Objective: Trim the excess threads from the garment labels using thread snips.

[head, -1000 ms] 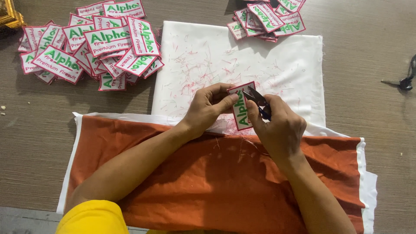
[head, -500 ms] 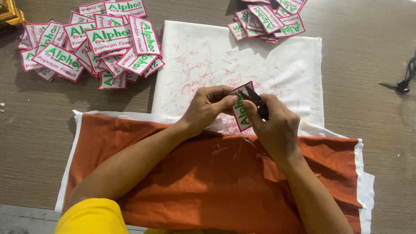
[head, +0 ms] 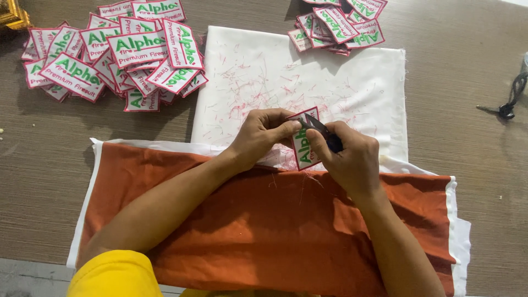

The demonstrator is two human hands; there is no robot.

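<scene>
A left hand [head: 261, 135] pinches a red-edged patch [head: 304, 144] above the white cloth [head: 352, 82], its long axis running away from the person, slightly tilted. The right hand [head: 349, 159] grips small snips [head: 322, 131] at the patch's top edge, near the orange cloth [head: 264, 220].

2 patch piles [head: 118, 55], black cord [head: 511, 96]

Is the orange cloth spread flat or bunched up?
Spread flat. The orange cloth lies open across the table with only shallow wrinkles, both forearms resting on it, a white edge showing around it.
</scene>
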